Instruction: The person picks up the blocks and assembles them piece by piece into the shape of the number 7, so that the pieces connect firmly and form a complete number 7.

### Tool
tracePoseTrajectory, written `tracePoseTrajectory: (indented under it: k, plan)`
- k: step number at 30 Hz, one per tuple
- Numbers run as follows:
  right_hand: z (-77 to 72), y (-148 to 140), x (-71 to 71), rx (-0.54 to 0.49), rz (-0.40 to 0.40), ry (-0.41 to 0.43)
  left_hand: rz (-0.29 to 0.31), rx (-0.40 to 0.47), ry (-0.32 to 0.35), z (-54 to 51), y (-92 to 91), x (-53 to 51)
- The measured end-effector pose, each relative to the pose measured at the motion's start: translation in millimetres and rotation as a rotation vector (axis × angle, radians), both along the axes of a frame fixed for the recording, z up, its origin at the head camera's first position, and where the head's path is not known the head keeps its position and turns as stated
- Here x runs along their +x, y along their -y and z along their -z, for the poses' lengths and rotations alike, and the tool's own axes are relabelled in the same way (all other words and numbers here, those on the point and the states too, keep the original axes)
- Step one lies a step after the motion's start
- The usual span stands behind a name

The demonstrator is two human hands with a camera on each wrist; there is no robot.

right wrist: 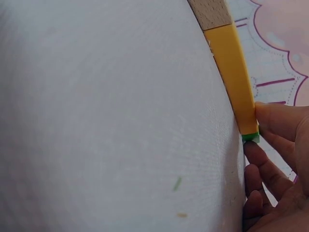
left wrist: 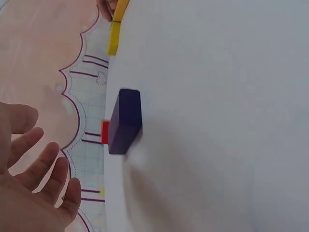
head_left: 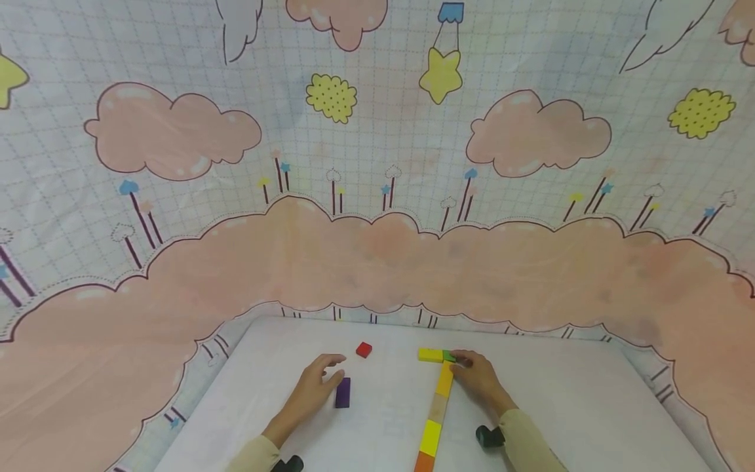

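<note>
In the head view a row of blocks runs up the table: orange [head_left: 425, 461], yellow [head_left: 431, 437], bare wood [head_left: 438, 408] and yellow-orange [head_left: 445, 379]. At its far end lie a green block [head_left: 448, 356] and a yellow block [head_left: 430, 354] pointing left. My right hand [head_left: 480, 380] pinches the green block, its thumb by the yellow-orange block [right wrist: 234, 77]. My left hand [head_left: 309, 388] hovers with relaxed fingers beside a purple block [head_left: 343, 393], which stands upright in the left wrist view [left wrist: 126, 121]; the hand [left wrist: 38, 179] holds nothing.
A small red block [head_left: 364, 350] lies beyond the purple one. The white table [head_left: 248, 367] ends at a patterned cloth backdrop [head_left: 377, 262] with clouds and stars. Dark straps [head_left: 490, 437] sit at both wrists.
</note>
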State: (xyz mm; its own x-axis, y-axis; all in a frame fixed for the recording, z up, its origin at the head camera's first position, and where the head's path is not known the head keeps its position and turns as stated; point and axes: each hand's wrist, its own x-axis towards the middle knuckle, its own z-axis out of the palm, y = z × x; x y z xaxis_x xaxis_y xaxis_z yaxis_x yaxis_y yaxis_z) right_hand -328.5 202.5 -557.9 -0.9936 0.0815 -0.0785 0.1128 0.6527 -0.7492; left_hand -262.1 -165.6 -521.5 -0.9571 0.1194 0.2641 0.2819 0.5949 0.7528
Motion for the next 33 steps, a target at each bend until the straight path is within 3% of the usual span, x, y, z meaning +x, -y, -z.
tracePoseTrajectory:
  k: [7, 18, 33]
  plan:
    - [-2.4, 1.1, -0.6, -0.013, 0.003, 0.0, -0.016, 0.0, 0.07, 4.9, 14.4, -1.9]
    - [-4.6, 1.5, 1.4, -0.023, -0.003, -0.007, 0.055, -0.023, 0.197, 19.2, 24.8, -5.0]
    - [-5.5, 2.4, 0.9, -0.03, 0.016, 0.022, 0.085, -0.089, 0.262, 24.5, 22.2, -3.8]
